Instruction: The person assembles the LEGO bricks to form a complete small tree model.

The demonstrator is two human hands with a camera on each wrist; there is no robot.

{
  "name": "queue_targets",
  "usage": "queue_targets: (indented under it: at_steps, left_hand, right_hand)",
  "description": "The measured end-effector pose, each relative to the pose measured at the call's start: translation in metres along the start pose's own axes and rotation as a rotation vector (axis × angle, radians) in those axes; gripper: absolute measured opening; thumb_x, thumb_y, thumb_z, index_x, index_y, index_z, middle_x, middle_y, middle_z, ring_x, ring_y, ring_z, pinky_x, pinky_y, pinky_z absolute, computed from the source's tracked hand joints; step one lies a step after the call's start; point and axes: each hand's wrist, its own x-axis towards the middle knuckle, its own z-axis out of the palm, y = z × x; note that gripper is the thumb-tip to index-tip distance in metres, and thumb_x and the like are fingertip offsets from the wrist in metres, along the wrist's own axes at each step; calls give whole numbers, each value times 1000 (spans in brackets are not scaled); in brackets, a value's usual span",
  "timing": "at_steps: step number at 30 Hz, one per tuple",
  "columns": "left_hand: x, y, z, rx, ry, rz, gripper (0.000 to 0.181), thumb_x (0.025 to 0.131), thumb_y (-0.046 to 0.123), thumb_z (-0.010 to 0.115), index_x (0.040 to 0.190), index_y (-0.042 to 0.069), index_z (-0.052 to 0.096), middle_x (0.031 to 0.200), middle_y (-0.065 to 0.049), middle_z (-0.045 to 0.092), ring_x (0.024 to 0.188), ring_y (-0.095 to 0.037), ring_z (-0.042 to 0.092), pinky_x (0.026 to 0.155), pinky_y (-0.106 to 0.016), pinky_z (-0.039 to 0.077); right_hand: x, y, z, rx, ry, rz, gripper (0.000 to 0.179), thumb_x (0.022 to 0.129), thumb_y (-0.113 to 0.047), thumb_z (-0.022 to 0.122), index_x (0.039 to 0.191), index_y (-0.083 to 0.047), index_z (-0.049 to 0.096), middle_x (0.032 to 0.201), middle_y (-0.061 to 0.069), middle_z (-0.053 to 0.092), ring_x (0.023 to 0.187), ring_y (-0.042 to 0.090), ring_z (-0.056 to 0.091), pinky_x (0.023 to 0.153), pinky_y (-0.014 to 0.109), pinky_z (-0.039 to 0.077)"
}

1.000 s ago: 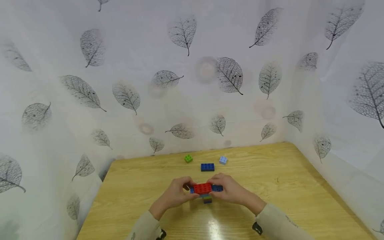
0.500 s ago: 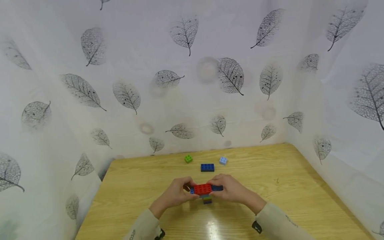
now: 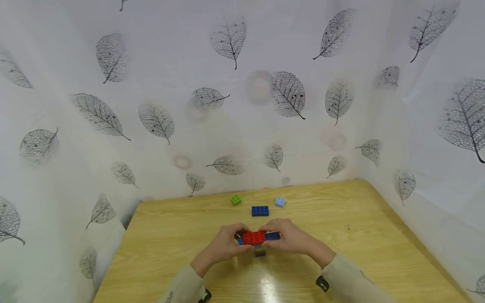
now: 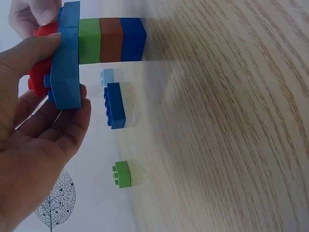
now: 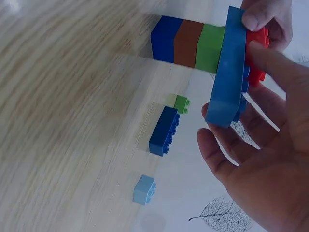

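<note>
Red brick (image 3: pixel 254 237) sits on the blue bar (image 4: pixel 66 67) capping the short column (image 3: pixel 259 251), out from the table's (image 3: pixel 341 235) far edge, roughly midway between its left and right edges. The left hand (image 3: pixel 226 243) and right hand (image 3: pixel 289 237) are partly closed, gripping brick and bar from either end, thumbs nearer, fingers behind, probably to steady so wide a top on so narrow a foot. Green brick (image 3: pixel 236 200), dark blue brick (image 3: pixel 259 211) and pale blue brick (image 3: pixel 280 202) lie by the far edge, perhaps leaving the hands room; no container shows
</note>
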Motion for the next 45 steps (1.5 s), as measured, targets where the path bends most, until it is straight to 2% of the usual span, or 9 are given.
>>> queue_targets:
  at_steps: [5, 10, 13, 17, 23, 29, 38, 45]
  left_hand:
    - [1, 1, 1, -5, 6, -22, 33, 89, 21, 85, 117, 10, 72, 104, 0, 75, 91, -2, 62, 81, -27, 58]
    - [1, 4, 1, -8, -1, -69, 35, 88, 21, 86, 119, 12, 72, 106, 2, 73, 92, -3, 61, 82, -24, 56]
    - [1, 4, 0, -6, -7, -83, 36, 88, 21, 86, 119, 13, 72, 106, 2, 73, 92, -3, 61, 81, -22, 55]
    - [1, 3, 0, 2, -13, -90, 36, 88, 22, 86, 120, 12, 73, 107, 3, 73, 92, -3, 60, 80, -22, 54]
    - [2, 2, 1, 3, -17, -104, 36, 88, 24, 87, 120, 13, 73, 107, 4, 73, 91, -3, 61, 81, -23, 55]
    - [2, 2, 1, 8, -24, -119, 38, 88, 24, 87, 120, 13, 72, 108, 4, 72, 90, -3, 59, 80, -21, 52]
    - [3, 4, 0, 13, -32, -133, 38, 87, 25, 88, 120, 13, 72, 108, 4, 72, 90, -7, 60, 79, -21, 51]
    - [4, 4, -1, 21, -33, -139, 38, 86, 25, 88, 119, 14, 73, 107, 5, 71, 89, -6, 59, 79, -21, 51]
  right_hand:
    - [2, 17, -8, 44, 100, 92, 38, 103, -42, 68, 129, -16, 74, 123, 5, 76, 106, 18, 68, 82, 33, 55]
    - [6, 37, -15, 23, 245, 172, 23, 101, -29, 71, 114, -11, 79, 111, 2, 76, 100, 19, 67, 78, 29, 53]
    - [10, 51, -17, 10, 309, 210, 24, 99, -21, 74, 116, -5, 77, 112, 9, 74, 101, 26, 67, 79, 33, 55]
    - [16, 70, -17, 1, 362, 286, 34, 97, -17, 75, 126, 0, 71, 122, 19, 71, 107, 35, 66, 87, 45, 56]
    - [25, 90, -18, 57, 371, 404, 45, 98, -16, 73, 138, 2, 64, 134, 24, 64, 114, 38, 62, 92, 50, 56]
    - [31, 101, -16, 89, 353, 454, 50, 97, -17, 73, 141, 4, 60, 135, 26, 62, 112, 36, 62, 92, 50, 56]
    - [39, 115, -8, 98, 364, 494, 52, 95, -13, 74, 140, 7, 58, 133, 28, 62, 106, 33, 63, 88, 46, 57]
    - [45, 122, -1, 32, 382, 470, 45, 93, -8, 73, 133, 10, 63, 119, 24, 66, 92, 26, 60, 80, 40, 52]
